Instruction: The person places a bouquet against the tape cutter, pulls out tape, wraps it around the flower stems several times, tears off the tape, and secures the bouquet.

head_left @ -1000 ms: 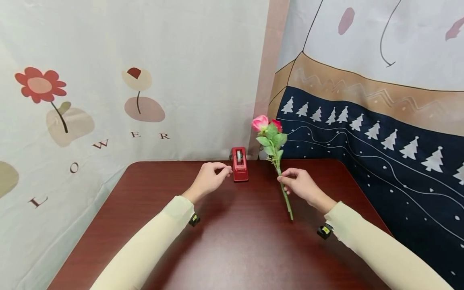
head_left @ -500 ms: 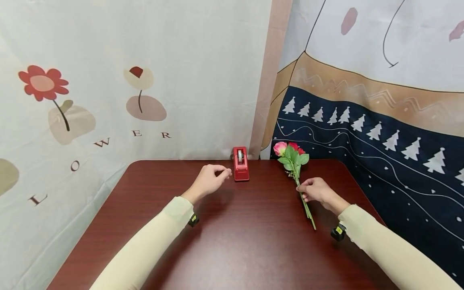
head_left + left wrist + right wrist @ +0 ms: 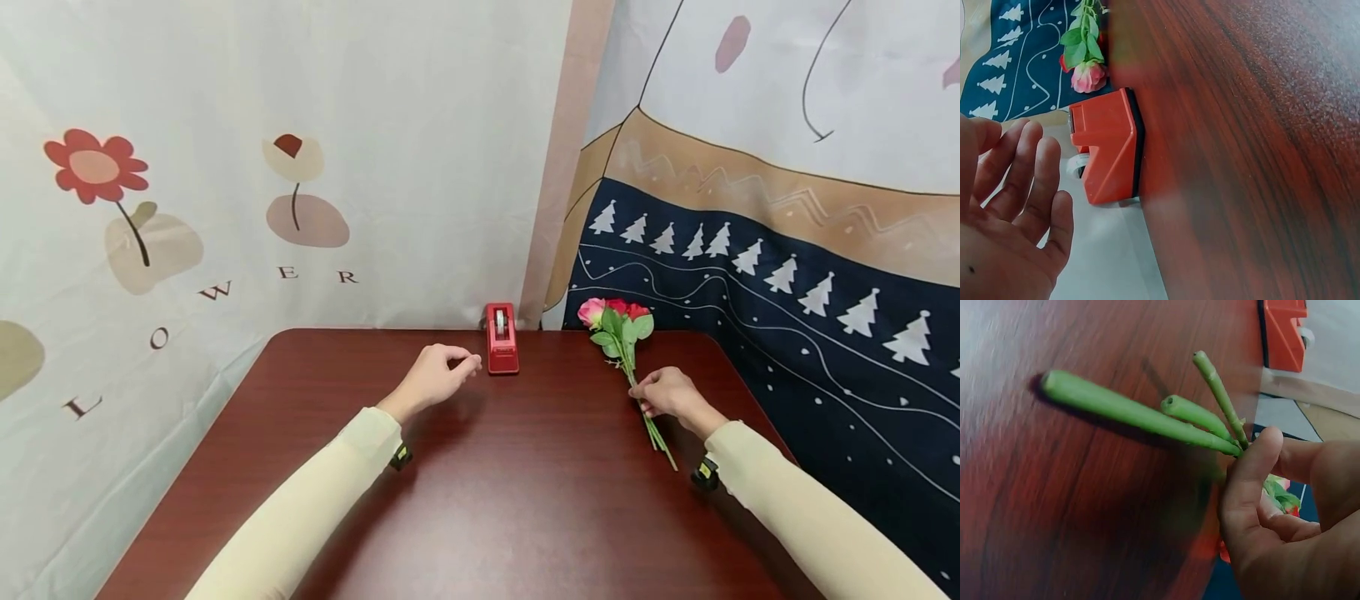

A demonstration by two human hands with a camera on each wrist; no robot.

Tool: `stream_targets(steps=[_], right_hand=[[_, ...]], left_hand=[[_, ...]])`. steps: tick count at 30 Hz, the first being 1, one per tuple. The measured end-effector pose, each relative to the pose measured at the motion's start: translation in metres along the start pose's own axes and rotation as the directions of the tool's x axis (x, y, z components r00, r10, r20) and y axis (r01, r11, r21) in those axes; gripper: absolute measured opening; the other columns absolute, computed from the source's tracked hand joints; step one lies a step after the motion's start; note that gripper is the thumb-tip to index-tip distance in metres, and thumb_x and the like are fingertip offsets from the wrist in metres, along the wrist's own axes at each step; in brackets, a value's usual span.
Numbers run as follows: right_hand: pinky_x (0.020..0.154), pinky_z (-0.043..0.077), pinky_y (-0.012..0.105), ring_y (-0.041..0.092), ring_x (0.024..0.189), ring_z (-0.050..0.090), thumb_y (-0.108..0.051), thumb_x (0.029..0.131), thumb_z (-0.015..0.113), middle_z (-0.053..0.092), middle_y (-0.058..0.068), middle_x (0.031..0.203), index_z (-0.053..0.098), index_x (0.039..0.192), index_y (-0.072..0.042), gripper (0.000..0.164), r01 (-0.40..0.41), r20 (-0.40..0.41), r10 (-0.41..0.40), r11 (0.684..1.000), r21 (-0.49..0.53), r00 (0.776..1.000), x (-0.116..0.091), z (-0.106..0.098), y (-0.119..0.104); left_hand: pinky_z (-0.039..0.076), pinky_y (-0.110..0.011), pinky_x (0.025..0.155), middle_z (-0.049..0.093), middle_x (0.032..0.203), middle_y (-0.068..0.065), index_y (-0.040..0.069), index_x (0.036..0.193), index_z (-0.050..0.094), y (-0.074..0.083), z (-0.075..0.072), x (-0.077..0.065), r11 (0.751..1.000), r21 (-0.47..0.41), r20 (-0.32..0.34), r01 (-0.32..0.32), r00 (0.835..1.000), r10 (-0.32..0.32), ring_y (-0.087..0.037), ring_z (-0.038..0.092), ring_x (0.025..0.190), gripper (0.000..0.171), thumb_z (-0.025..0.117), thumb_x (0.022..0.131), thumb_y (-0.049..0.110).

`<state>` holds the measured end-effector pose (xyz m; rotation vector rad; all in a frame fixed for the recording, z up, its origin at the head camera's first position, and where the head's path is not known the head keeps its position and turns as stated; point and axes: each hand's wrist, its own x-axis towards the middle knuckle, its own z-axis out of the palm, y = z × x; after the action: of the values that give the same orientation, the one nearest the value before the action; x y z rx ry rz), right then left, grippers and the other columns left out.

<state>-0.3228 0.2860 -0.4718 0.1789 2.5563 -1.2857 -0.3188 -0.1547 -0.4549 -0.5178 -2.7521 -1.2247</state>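
Note:
Three artificial roses [image 3: 618,329], one pink and two red with green leaves, lie over the right rear of the table. My right hand [image 3: 667,393] pinches their stems between thumb and fingers. The right wrist view shows three cut stem ends [image 3: 1122,412] fanning out past the fingertips, close over the wood. To the left, my left hand [image 3: 435,377] hovers with loosely bent fingers and nothing in them. Beside its fingertips stands a red tape dispenser [image 3: 502,340] with a tape roll [image 3: 1077,165] inside.
A dark reddish-brown table [image 3: 495,500] with rounded rear corners lies beneath both hands. Behind it hangs a pale curtain [image 3: 420,167] printed with flowers and letters. A dark blue cloth [image 3: 825,400] with white trees hangs along the right.
My right hand has carried the roses rightward and lowered them toward the table, and the stems have spread apart. The left hand stays nearly still beside the tape dispenser.

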Motion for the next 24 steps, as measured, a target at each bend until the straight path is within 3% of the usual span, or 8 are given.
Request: stream_targets(steps=[5,10,13,17,20,22,24], right_hand=[[0.064,0.063,0.030,0.012,0.062,0.069,-0.022,0.106,0.074,0.071,0.007,0.078,0.076,0.112,0.007,0.030,0.067,-0.019,-0.071,0.987,-0.149,0.997,0.000,-0.001,0.002],[0.065,0.062,0.034,0.018,0.065,0.073,-0.024,0.108,0.068,0.076,0.014,0.084,0.078,0.116,0.004,0.030,0.182,-0.105,-0.230,0.921,-0.344,0.967,-0.004,0.005,-0.017],[0.077,0.062,0.044,0.028,0.080,0.075,-0.023,0.108,0.065,0.081,0.020,0.098,0.079,0.120,0.002,0.030,0.276,-0.161,-0.376,0.857,-0.435,0.913,-0.012,0.015,-0.037],[0.097,0.060,0.059,0.041,0.104,0.075,-0.024,0.108,0.065,0.081,0.022,0.121,0.080,0.125,-0.002,0.032,0.410,-0.224,-0.561,0.775,-0.481,0.797,-0.022,0.036,-0.068],[0.106,0.058,0.061,0.042,0.118,0.075,-0.027,0.109,0.064,0.079,0.022,0.130,0.079,0.129,-0.003,0.034,0.485,-0.240,-0.641,0.731,-0.479,0.729,-0.026,0.054,-0.088],[0.111,0.057,0.059,0.041,0.126,0.074,-0.030,0.110,0.065,0.078,0.021,0.136,0.077,0.134,-0.004,0.037,0.517,-0.226,-0.667,0.712,-0.476,0.710,-0.026,0.067,-0.097],[0.115,0.055,0.058,0.040,0.133,0.071,-0.034,0.111,0.064,0.075,0.020,0.143,0.073,0.141,-0.004,0.043,0.535,-0.189,-0.677,0.696,-0.479,0.711,-0.025,0.081,-0.102]], left_hand=[[0.060,-0.042,0.093,0.085,0.106,-0.005,0.015,0.115,0.086,0.001,0.002,-0.001,0.999,0.049,-0.023,-0.002,1.000,0.003,-0.018,0.074,0.097,0.029,0.066,0.109,0.035],[0.058,-0.047,0.109,0.084,0.121,-0.001,0.016,0.122,0.084,0.002,0.000,-0.001,0.994,0.105,-0.096,-0.002,0.995,0.012,-0.021,0.076,0.119,0.027,0.067,0.108,0.031],[0.058,-0.048,0.109,0.083,0.123,-0.002,0.015,0.122,0.083,0.006,-0.001,-0.002,0.989,0.148,-0.133,-0.007,0.991,0.027,-0.023,0.076,0.119,0.026,0.066,0.108,0.029],[0.057,-0.049,0.102,0.083,0.119,-0.003,0.016,0.118,0.084,0.016,0.000,-0.004,0.960,0.276,-0.200,-0.039,0.975,0.098,-0.024,0.077,0.107,0.024,0.064,0.108,0.026],[0.054,-0.052,0.099,0.082,0.123,-0.005,0.015,0.123,0.082,0.025,0.004,-0.005,0.926,0.374,-0.234,-0.047,0.962,0.143,-0.028,0.077,0.111,0.028,0.060,0.110,0.026],[0.053,-0.054,0.102,0.080,0.132,-0.007,0.013,0.130,0.079,0.029,0.008,-0.006,0.908,0.417,-0.241,-0.040,0.959,0.153,-0.030,0.075,0.122,0.032,0.059,0.111,0.029],[0.051,-0.056,0.110,0.076,0.143,-0.009,0.012,0.141,0.074,0.031,0.013,-0.007,0.888,0.459,-0.224,-0.026,0.964,0.145,-0.033,0.070,0.135,0.040,0.056,0.113,0.034]])
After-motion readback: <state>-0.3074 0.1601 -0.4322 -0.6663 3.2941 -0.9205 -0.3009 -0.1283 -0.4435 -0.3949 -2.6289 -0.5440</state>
